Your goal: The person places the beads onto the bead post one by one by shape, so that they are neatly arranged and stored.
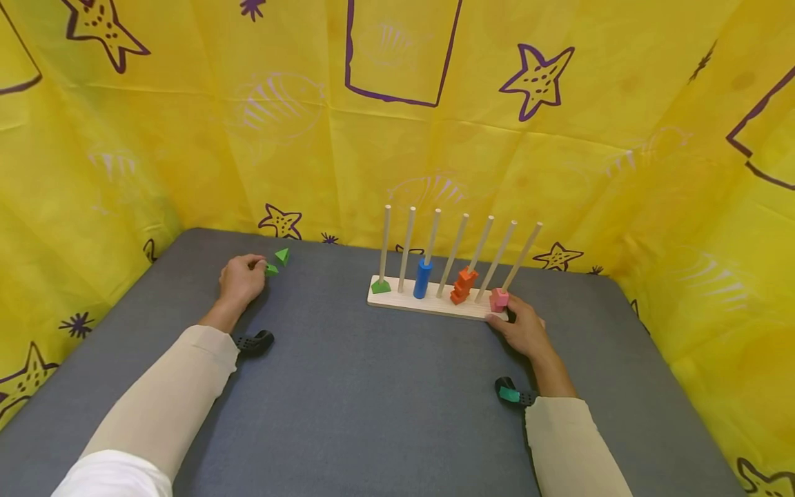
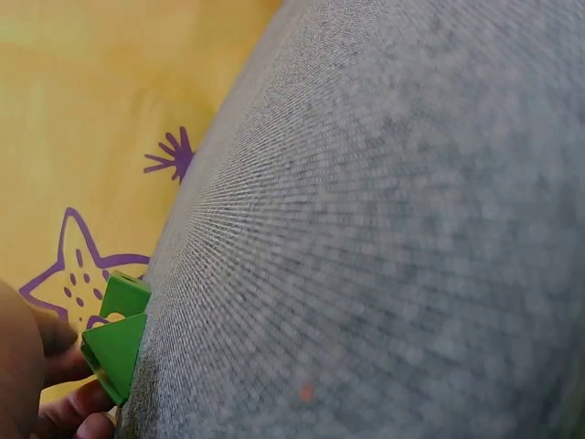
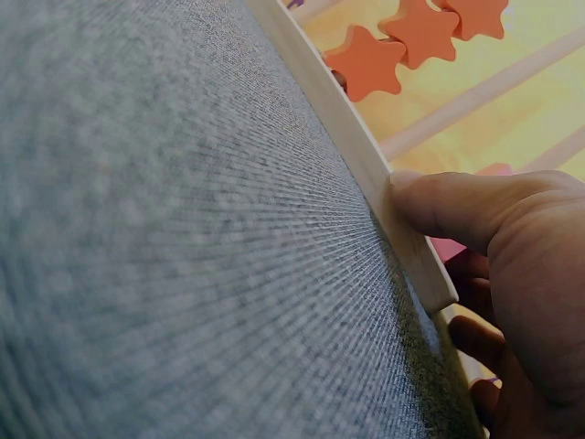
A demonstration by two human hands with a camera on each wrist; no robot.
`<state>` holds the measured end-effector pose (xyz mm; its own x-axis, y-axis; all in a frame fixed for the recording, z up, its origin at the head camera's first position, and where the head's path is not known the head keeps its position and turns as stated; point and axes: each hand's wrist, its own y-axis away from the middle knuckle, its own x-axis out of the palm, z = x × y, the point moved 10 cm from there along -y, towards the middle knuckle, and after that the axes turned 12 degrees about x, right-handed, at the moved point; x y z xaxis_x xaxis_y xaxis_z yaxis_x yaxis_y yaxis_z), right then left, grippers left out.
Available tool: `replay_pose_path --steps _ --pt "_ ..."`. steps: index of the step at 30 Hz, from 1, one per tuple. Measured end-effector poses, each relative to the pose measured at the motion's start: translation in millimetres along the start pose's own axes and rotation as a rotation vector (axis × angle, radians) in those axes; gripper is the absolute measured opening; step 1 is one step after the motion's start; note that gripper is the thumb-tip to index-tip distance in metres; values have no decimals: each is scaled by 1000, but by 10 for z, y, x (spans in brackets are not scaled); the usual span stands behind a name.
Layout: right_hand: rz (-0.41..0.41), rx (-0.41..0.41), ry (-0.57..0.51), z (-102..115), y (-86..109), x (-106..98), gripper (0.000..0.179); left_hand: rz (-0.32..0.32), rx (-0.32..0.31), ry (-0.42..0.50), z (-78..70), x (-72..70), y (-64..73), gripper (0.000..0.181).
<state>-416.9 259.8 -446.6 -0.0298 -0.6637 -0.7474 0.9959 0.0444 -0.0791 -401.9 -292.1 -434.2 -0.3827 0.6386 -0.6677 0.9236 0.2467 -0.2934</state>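
Note:
At the table's left side, my left hand point(image 1: 242, 279) pinches a green triangular block point(image 2: 117, 357) between thumb and fingers, low over the cloth. A second green triangular block point(image 1: 282, 257) lies just beyond it. My right hand point(image 1: 522, 328) grips the right end of a wooden peg stand point(image 1: 397, 301), its thumb on the front edge and fingers behind. Beside those fingers, pink blocks point(image 1: 499, 299) sit on the rightmost peg. Other pegs carry a green block point(image 1: 381, 286) at the left end, blue cylinders point(image 1: 422, 279) and a stack of orange stars point(image 1: 463, 286).
Several tall pegs rise from the stand, some of them bare. Dark grey cloth covers the table point(image 1: 360, 386). A yellow patterned curtain point(image 1: 248, 159) hangs behind and along both sides. Black straps with cameras sit at both wrists.

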Motion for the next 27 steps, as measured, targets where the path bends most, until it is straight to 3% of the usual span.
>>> replay_pose_path --steps 6,10,13,20,27 --pt "0 13 10 -7 -4 -3 45 20 50 -68 -59 4 -6 41" --pt "7 17 13 4 2 0 45 -45 59 -24 -124 -78 11 37" --pt "11 22 16 4 2 2 46 -94 91 25 -258 -158 19 39" --pt "13 22 12 14 6 -3 47 -150 226 181 -818 -291 16 43" --pt "3 10 8 26 14 2 44 -118 402 332 -1480 -330 61 38"
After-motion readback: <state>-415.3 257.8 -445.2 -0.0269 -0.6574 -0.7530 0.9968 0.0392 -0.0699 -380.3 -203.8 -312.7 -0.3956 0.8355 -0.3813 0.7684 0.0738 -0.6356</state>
